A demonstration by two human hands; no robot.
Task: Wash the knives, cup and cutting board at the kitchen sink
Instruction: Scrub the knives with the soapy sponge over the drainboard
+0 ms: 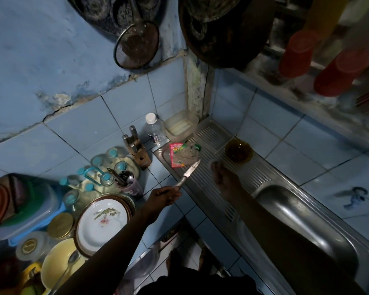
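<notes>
The left hand [165, 196] grips a knife [190, 173] by its handle, the blade stained and pointing far over the draining board [239, 177]. The right hand [223, 176] reaches there too; whether its fingers hold something I cannot tell. The sink [307, 226] looks dry, so washing seems hardly begun.

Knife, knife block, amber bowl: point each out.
knife [191, 170], head view, middle of the blade
knife block [141, 155], head view, wooden side of the block
amber bowl [239, 153], head view, inside of the bowl
</notes>
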